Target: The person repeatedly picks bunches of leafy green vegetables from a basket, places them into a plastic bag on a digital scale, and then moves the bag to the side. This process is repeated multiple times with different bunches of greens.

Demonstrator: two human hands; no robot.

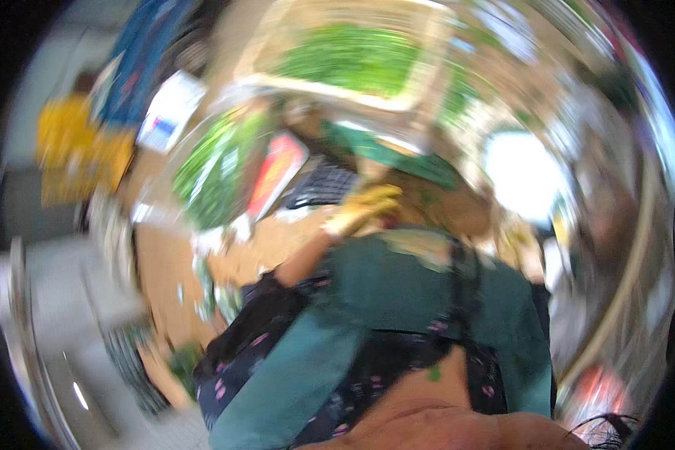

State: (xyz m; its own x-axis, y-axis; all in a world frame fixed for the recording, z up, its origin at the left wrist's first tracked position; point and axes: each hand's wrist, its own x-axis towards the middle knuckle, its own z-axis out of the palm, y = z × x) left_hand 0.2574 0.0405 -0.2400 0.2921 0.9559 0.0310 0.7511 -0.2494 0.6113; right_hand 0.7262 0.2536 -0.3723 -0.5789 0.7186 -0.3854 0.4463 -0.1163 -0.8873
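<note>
The whole picture is smeared by motion. My left hand (368, 208), in a yellow glove, reaches over the front of my green apron (394, 281) with its fingers extended; whether it grips anything is unclear. My right hand (520, 242), low at the right side of the apron, shows only as a blurred yellowish shape, its fingers not readable. Beyond the left hand lie a black keyboard-like object (323, 183) and a red and white packet or board (275, 174). Clear plastic partly covers a bunch of green leafy vegetables (219, 169) to their left.
A pale plastic crate (253, 79) of cut greens (349, 59) stands ahead. A bright white round thing (523, 174) is at the right. Yellow crates (70, 152) stand far left. Another person's forearm (160, 371) shows at lower left, beside a grey metal surface (84, 281).
</note>
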